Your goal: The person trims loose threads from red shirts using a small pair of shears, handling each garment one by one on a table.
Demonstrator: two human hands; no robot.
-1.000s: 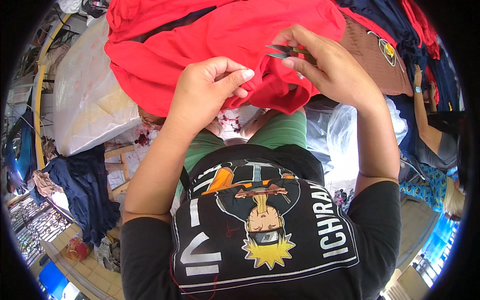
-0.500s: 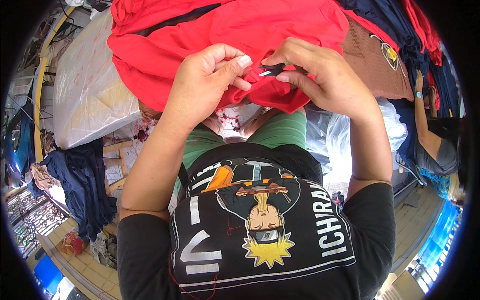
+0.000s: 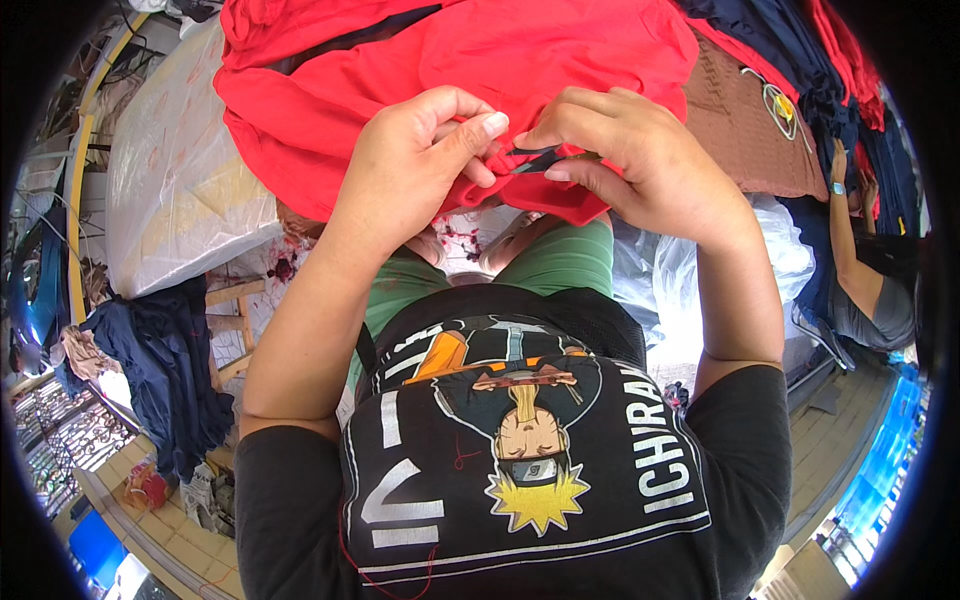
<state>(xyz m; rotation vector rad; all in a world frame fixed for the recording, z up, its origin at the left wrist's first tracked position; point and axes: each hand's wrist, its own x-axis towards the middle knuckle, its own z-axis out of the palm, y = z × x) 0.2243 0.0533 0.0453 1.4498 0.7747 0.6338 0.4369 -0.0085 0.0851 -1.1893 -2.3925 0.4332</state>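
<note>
A large piece of red cloth [image 3: 330, 115] lies spread in front of me, with a small fold raised between my hands. My left hand [image 3: 425, 145] is closed at the fold, thumb against forefinger, and the other fingertips press on the cloth. Between the thumb and fingers of my right hand [image 3: 640, 150] is a small pair of dark thread snips [image 3: 543, 161]. Their blades point left, at the raised fold close to my left fingertips. Whether the blades touch the cloth or a thread is too small to tell.
A plastic-wrapped bundle [image 3: 175, 170] stands to the left, above hanging navy cloth [image 3: 165, 365]. At right are a brown padded surface [image 3: 745, 120] and clear plastic sheeting [image 3: 670, 265]. Another person's arm [image 3: 850, 240] reaches up at the far right.
My right hand has lowered slightly and brought the snips closer to the fold by my left fingers. The left hand has barely moved. The person at right has shifted a little.
</note>
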